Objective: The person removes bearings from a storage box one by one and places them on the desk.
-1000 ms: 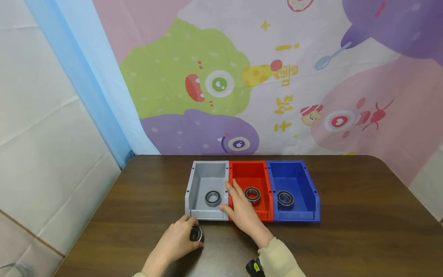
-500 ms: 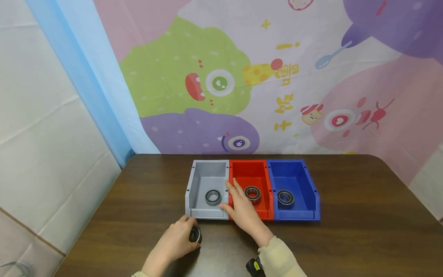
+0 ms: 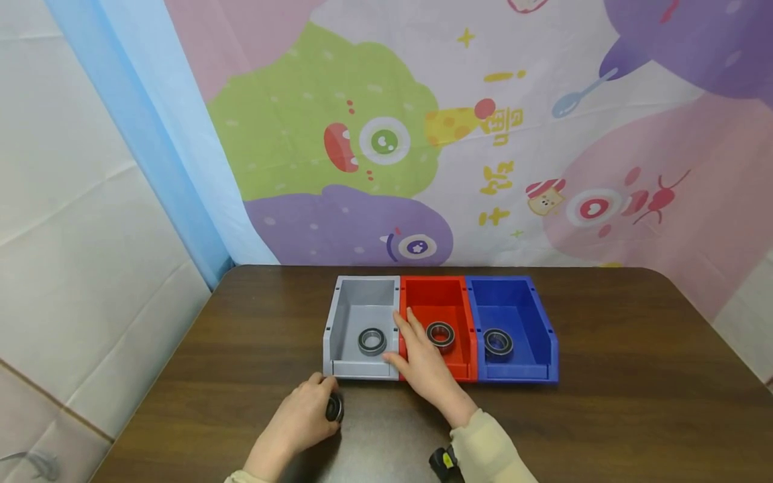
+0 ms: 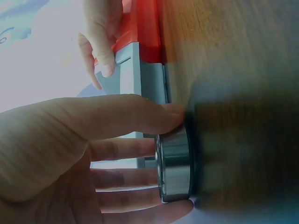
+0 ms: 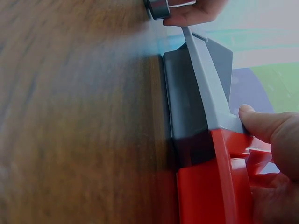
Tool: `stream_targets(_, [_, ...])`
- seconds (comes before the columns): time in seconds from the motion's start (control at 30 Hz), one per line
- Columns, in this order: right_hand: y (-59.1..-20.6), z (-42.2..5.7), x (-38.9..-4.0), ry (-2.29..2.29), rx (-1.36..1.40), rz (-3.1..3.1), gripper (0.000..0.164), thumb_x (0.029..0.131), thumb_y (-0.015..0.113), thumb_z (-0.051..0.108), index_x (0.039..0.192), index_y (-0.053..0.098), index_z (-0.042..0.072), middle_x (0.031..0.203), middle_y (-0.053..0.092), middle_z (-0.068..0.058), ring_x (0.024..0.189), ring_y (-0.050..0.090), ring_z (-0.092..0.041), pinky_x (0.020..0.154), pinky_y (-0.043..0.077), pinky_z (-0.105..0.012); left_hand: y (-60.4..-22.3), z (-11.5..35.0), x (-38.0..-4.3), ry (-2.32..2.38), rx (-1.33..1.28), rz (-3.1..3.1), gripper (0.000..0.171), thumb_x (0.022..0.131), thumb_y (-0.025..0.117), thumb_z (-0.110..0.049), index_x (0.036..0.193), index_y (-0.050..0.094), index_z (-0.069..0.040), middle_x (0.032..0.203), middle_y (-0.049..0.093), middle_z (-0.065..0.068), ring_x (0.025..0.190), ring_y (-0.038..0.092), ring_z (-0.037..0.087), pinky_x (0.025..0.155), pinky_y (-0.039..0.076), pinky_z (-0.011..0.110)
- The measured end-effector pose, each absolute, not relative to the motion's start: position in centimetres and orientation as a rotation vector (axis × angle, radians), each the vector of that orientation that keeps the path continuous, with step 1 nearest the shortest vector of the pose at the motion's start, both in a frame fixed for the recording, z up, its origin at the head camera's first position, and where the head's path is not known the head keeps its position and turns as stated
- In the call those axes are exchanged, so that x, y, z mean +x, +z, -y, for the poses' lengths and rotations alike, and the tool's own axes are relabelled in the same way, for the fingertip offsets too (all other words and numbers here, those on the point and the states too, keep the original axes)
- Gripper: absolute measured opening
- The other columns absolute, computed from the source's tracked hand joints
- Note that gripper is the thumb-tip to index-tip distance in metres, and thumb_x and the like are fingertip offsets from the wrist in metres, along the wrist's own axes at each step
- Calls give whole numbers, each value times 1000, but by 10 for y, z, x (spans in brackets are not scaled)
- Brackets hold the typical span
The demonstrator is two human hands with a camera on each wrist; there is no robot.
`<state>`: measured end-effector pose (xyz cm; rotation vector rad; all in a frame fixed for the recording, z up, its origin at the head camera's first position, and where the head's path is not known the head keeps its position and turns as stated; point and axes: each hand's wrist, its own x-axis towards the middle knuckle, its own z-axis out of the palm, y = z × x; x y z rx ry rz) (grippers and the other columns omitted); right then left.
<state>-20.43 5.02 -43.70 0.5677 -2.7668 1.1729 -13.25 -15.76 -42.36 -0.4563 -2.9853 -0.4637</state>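
My left hand (image 3: 302, 412) pinches a bearing (image 4: 175, 164) between thumb and fingers, just in front of the grey bin's left corner. The bearing's steel side shows in the left wrist view, close to the tabletop. My right hand (image 3: 427, 369) rests over the wall between the grey bin (image 3: 362, 370) and the red bin (image 3: 460, 371), its fingers fairly straight and its thumb (image 5: 256, 122) on the grey side. One bearing (image 3: 372, 342) lies in the grey bin, another bearing (image 3: 441, 337) in the red one, and a third bearing (image 3: 498, 345) in the blue bin (image 3: 525, 373).
The three bins stand side by side on a dark wooden table (image 3: 628, 376), near its back edge. Behind it hangs a printed cartoon curtain (image 3: 483, 201). A pale panelled wall (image 3: 90, 215) rises at the left.
My left hand has slid slightly left with the bearing in its grip, which is turned a little more out of sight. The right hand stays where it was on the bins.
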Motion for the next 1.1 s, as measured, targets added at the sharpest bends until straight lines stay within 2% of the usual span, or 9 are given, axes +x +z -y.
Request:
stream_targets(0.63, [-437,-51,-204,1167,571,2775,72,83,64,30,143,27,14,149,20,-16,130,34,-35,95,39,-49,-424,159,-132,-411,-465,3015,42,48,77,-9,82,53,-10,80,50,4,73,52,25,55,44,41])
stream_targets(1.1, [-436,-51,-204,1175,564,2777,73,83,64,30,144,26,15,150,19,-15,129,35,-35,95,39,-49,-426,158,-131,-408,-488,3066,45,53,76,-8,90,52,-7,87,47,8,82,49,27,54,45,41])
